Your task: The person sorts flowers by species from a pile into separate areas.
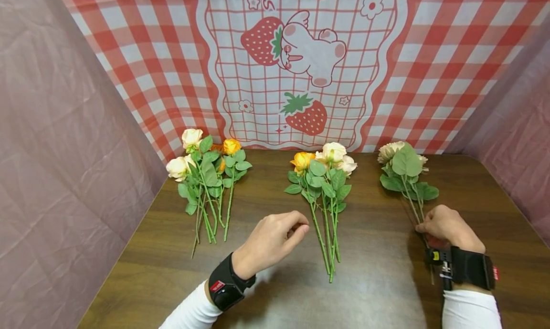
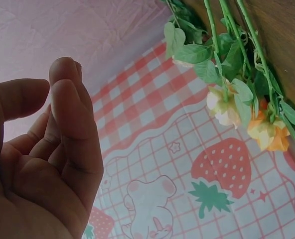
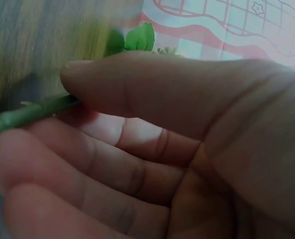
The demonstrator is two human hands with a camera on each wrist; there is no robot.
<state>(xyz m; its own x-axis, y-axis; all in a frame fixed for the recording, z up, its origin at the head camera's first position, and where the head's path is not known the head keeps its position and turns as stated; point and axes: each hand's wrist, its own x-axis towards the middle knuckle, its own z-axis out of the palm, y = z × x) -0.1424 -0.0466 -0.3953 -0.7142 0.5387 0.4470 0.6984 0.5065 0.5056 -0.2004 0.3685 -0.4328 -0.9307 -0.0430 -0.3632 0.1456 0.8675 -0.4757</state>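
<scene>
Right hand (image 1: 449, 228): was clamped, thumb against fingers, on the stems of pale flowers (image 1: 391, 152); blooms lay beyond its fingertips. Left hand (image 1: 268, 240): was loosely curled above the worktop (image 1: 378, 276), thumb and fingertips slightly apart. Mixed roses (image 1: 337, 178): lay just right of that hand. Second rose bunch (image 1: 210, 174): lay beyond it, leftward. Checked cloth (image 1: 434, 57): hung beyond both hands.

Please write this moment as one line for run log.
right hand: pinches stem of pale bunch; left hand: holds nothing, over table; middle bunch: on table; left bunch: on table
</scene>
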